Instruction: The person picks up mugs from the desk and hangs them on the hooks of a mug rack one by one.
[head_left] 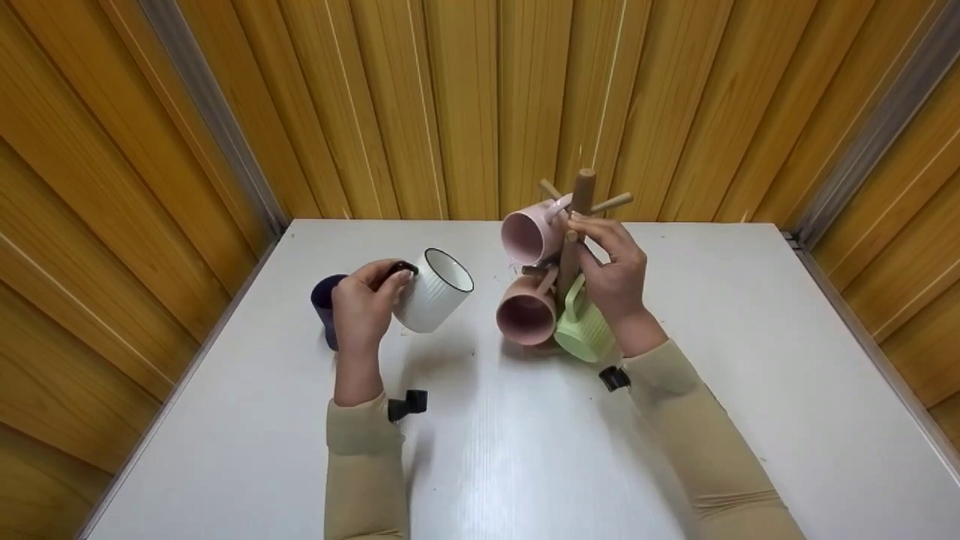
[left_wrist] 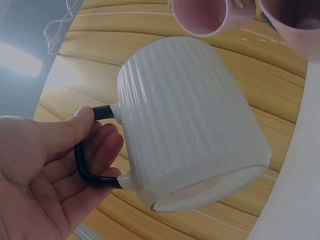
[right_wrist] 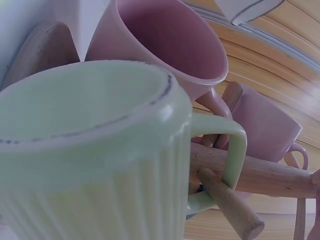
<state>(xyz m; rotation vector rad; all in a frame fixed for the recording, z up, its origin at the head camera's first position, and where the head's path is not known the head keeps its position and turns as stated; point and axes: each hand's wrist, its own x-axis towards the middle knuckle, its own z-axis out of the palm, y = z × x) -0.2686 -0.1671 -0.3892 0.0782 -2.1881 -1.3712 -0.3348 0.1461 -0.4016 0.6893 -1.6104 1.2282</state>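
My left hand (head_left: 364, 307) pinches the black handle (left_wrist: 82, 165) of a white ribbed mug (head_left: 435, 292). The mug hangs tilted above the table, its dark-rimmed mouth turned up and to the right. To its right stands a wooden mug tree (head_left: 584, 191), and my right hand (head_left: 616, 266) grips its post below the top. A light pink mug (head_left: 529, 232) hangs on an upper peg, left of those fingers. Lower down are a darker pink mug (head_left: 525, 319) and a pale green ribbed mug (right_wrist: 90, 165), whose handle loops over a peg (right_wrist: 232, 210).
A dark blue cup (head_left: 327, 304) stands on the white table (head_left: 487, 450) behind my left hand, partly hidden by it. Upper pegs (head_left: 615, 202) stick out near the post's top. Wood-patterned walls (head_left: 457, 105) enclose the table at the back and sides.
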